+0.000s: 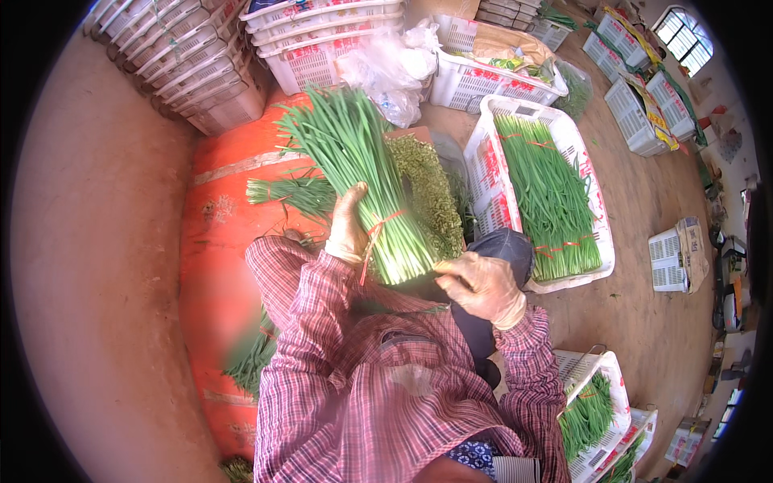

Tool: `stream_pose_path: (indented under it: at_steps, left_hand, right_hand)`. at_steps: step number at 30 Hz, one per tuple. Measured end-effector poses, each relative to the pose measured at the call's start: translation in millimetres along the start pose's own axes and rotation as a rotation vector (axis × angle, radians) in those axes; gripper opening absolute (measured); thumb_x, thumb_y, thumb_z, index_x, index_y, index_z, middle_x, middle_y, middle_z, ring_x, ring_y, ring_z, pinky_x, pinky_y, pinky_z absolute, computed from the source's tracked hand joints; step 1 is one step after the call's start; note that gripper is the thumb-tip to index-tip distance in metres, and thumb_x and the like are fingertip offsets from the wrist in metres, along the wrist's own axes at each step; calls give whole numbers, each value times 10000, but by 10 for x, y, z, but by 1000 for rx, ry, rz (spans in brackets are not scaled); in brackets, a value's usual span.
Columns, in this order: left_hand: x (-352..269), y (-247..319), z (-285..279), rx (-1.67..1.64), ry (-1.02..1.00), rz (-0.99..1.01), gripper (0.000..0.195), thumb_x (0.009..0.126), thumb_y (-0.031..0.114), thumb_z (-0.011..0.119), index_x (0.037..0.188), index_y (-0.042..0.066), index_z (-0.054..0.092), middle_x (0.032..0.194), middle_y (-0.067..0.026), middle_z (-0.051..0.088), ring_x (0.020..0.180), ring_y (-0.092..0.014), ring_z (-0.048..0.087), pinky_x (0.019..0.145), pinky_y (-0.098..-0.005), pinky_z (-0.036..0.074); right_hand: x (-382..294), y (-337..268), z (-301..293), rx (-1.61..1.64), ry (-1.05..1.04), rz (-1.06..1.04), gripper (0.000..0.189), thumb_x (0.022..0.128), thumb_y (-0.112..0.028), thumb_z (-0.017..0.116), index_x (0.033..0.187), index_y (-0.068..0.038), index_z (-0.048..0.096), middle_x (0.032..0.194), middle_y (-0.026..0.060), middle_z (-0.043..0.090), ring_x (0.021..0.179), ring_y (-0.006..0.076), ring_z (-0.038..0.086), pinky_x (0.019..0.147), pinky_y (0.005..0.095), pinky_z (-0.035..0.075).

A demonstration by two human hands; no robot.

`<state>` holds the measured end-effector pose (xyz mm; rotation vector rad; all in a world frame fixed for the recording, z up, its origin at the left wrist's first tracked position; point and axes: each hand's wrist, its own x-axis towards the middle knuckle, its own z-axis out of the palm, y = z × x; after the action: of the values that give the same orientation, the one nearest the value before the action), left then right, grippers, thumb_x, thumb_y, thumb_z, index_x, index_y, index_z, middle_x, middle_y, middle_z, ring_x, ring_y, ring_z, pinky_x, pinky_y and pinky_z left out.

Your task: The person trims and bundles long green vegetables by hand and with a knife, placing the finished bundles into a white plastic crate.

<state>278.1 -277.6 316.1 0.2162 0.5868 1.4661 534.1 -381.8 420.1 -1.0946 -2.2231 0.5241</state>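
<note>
A large bundle of garlic chives [356, 163] slants across the middle of the view, its pale cut ends towards me. A red tie [384, 221] circles its lower stems, one loose end hanging down. My left hand [347, 226], in what looks like a thin glove, is closed around the bundle's left side, thumb on top. My right hand [483, 287], similarly covered, has its fingertips at the right edge of the cut ends. Whether it pinches a stem there is unclear. Beneath the bundle lies a box of short chive trimmings [432, 187], partly hidden.
To the right, a white plastic crate [606, 247] holds several tied chive bundles. Smaller bundles [290, 192] lie on the red sheet [211, 278] to the left. Stacked crates [199, 78] and plastic bags [392, 72] stand ahead. More filled crates [607, 386] sit lower right.
</note>
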Motion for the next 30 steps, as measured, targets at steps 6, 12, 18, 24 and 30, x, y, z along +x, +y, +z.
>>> stream_pose_path:
  at_steps: [6,12,18,24,30]
  left_hand:
    - [-135,-37,323,337,-260,-465,508,935,151,739,1394,14,571,1196,-111,714,1100,-244,701,979,-412,593]
    - [-264,-282,686,684,-773,-523,822,862,177,848,1548,29,420,1383,-77,601,1249,-195,597,1077,-349,506]
    - [-429,-544,1129,745,-634,-401,782,895,136,786,1559,12,392,1367,-118,617,1205,-216,615,1049,-364,516]
    - [-374,-613,901,629,-561,-336,747,924,123,764,1547,-5,373,1343,-126,630,1164,-221,643,1029,-371,535]
    - [-474,-551,853,620,-513,-389,772,930,114,758,1572,1,344,1348,-125,626,1156,-211,644,1018,-359,538]
  right_hand:
    - [235,161,-389,-795,-33,-201,571,905,-209,629,1470,-205,545,1460,26,579,1389,218,510,1203,500,366]
    - [260,8,-520,-909,-204,-282,536,985,-259,504,1515,-184,477,1548,33,507,1494,240,421,1253,625,249]
    - [-247,-187,-1170,-685,-59,68,640,864,-359,768,1436,-142,580,1468,50,568,1441,261,467,1224,531,319]
    - [-318,89,-1050,-592,265,37,362,876,-269,788,1196,-114,719,1309,65,647,1321,299,558,1091,470,450]
    - [8,200,-900,-607,278,10,369,884,-285,774,1210,-124,716,1314,63,640,1322,301,552,1091,466,443]
